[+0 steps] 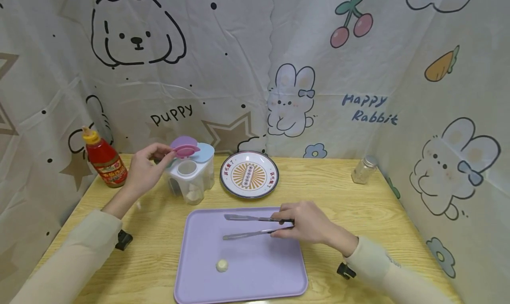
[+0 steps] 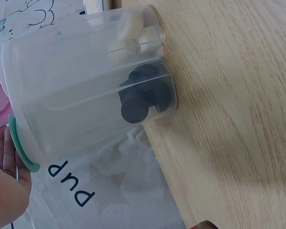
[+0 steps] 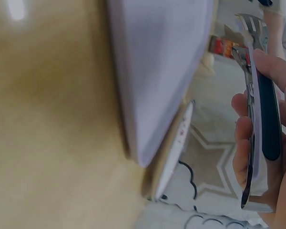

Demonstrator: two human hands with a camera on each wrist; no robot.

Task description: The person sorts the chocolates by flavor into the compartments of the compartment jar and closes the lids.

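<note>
My left hand pinches the raised pink lid of a clear container with several compartments. One compartment beneath stands uncovered, while a blue lid covers another. Pale pieces and dark round pieces lie at the bottom of separate compartments in the left wrist view, where a green lid is also visible. My right hand grips metal tongs with dark handles, their arms spread above the purple tray. Nothing is between the tong tips. A small round white piece lies on the tray.
Behind the tray is a round patterned plate. A red sauce bottle with a yellow cap stands at the far left, and a small glass jar at the far right. Printed cloth surrounds the wooden table.
</note>
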